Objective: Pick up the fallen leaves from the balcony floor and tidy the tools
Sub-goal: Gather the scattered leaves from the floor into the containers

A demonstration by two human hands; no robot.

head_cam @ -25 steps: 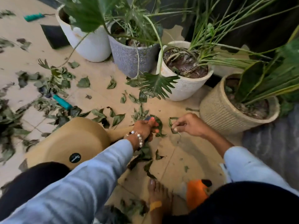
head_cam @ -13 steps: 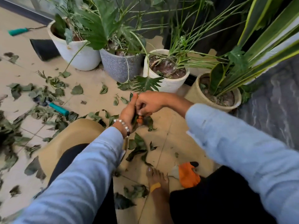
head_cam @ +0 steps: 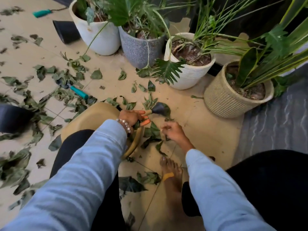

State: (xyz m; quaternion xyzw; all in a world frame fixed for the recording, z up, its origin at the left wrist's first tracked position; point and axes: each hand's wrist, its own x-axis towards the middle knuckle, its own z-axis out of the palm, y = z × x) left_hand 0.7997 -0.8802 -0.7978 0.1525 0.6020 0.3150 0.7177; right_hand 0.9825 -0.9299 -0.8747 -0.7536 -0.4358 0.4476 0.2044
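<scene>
Fallen green leaves (head_cam: pixel 50 97) litter the tiled balcony floor, thickest on the left. My left hand (head_cam: pixel 131 116) grips a small bunch of leaves (head_cam: pixel 137 125) just above a tan watering can (head_cam: pixel 93 117), next to its spout with a black rose (head_cam: pixel 159 108). My right hand (head_cam: pixel 173 132) is low over the floor to the right, its fingertips curled onto a leaf (head_cam: pixel 166 137) beside a cluster of leaves (head_cam: pixel 152 130). A teal-handled garden tool (head_cam: pixel 78 92) lies among the leaves on the left. A second teal-handled tool (head_cam: pixel 41 13) lies at the far back left.
A white pot (head_cam: pixel 101 39), a grey pot (head_cam: pixel 141 50), a ribbed white pot (head_cam: pixel 190 75) and a woven pot (head_cam: pixel 223 99) stand in a row at the back. One empty black pot (head_cam: pixel 66 31) lies at back left, another (head_cam: pixel 11 117) at the left edge. My bare foot (head_cam: pixel 170 170) rests below the hands.
My right hand has left my left hand and dropped to the leaves on the floor. My left hand keeps its bunch and has stayed beside the watering can spout.
</scene>
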